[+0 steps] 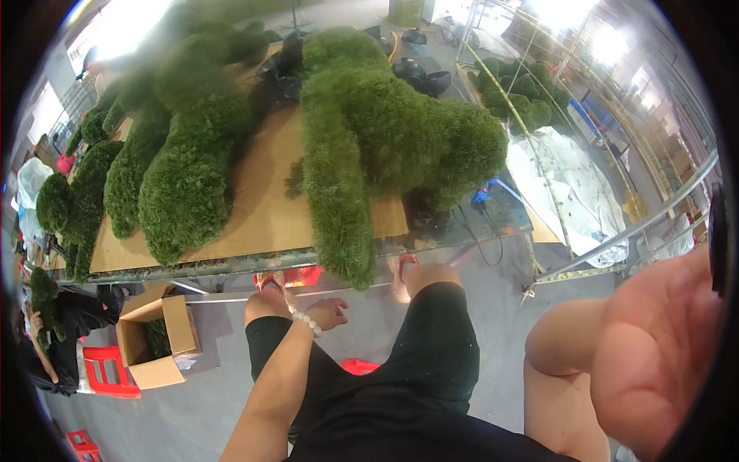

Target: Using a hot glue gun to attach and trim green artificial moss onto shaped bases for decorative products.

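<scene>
Item: green turf-covered animal figure (369,131), lying on a wooden tabletop (262,208). Its long axis runs roughly from 12 to 6 o'clock, with one grassy leg (339,223) overhanging the table's near edge and pointing down toward the seated person's knees.

Left hand (329,313): rests at the left knee, fingers loosely curled and part open, holding nothing; a white bead bracelet (306,320) sits at the wrist. The hanging leg lies at about 12 o'clock from this hand, near but apart. This is the nearer hand to the figure.

Right hand (662,362): raised close to the camera at the picture's 4 o'clock, large and blurred (too near the lens to read the fingers); how far open it is, and whether it has hold of anything, I cannot tell. The figure lies at about 10 o'clock from it, well apart.

Adjacent: a second turf figure (185,169) on the same tabletop, at 9 o'clock from the first. An open cardboard box (158,335) and a red plastic stool (108,373) stand on the grey floor, at 9 o'clock from the left hand.
</scene>
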`<action>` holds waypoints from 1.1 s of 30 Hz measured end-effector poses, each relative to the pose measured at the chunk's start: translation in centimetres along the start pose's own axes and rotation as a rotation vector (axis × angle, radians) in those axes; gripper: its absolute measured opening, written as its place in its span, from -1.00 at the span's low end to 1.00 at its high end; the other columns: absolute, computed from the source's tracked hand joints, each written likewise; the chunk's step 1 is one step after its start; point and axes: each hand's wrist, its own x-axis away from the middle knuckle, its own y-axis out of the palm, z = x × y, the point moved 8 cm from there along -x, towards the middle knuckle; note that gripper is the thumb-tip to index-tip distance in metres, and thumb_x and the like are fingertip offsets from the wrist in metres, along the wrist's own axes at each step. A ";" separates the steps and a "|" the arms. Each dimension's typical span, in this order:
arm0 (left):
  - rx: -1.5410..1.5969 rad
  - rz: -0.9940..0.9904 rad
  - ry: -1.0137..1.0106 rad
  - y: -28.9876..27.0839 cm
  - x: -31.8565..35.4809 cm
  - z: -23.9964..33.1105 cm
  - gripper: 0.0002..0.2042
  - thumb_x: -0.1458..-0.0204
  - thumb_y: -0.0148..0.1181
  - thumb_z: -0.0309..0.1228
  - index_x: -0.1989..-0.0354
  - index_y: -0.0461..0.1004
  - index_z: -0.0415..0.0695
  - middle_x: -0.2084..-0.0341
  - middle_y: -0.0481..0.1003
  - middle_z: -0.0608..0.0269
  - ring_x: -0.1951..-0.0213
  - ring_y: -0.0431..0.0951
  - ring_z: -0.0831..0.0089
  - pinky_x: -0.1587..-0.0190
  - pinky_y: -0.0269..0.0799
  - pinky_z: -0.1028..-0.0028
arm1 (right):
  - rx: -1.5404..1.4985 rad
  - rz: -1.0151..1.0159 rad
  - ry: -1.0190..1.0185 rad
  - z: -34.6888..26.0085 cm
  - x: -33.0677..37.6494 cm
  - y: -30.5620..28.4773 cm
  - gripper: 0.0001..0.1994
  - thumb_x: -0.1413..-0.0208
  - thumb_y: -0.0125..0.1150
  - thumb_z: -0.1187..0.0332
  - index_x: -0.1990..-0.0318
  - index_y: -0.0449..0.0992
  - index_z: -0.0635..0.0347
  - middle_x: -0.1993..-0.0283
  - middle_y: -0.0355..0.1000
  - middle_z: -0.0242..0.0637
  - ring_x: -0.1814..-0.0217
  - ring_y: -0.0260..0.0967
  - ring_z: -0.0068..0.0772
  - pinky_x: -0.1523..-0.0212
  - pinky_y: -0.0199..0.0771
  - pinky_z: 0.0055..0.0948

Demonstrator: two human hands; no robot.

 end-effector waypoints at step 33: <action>0.025 1.135 0.216 -25.5 14.8 11.3 -0.79 0.03 0.15 -0.56 0.20 0.57 -0.15 0.27 0.58 0.11 0.17 0.58 0.08 0.11 0.50 0.25 | 0.092 -0.682 1.109 7.1 38.9 5.5 -0.76 -0.30 0.10 0.36 0.10 0.57 0.40 0.26 0.50 -0.24 0.37 0.37 -0.52 0.36 0.35 -0.55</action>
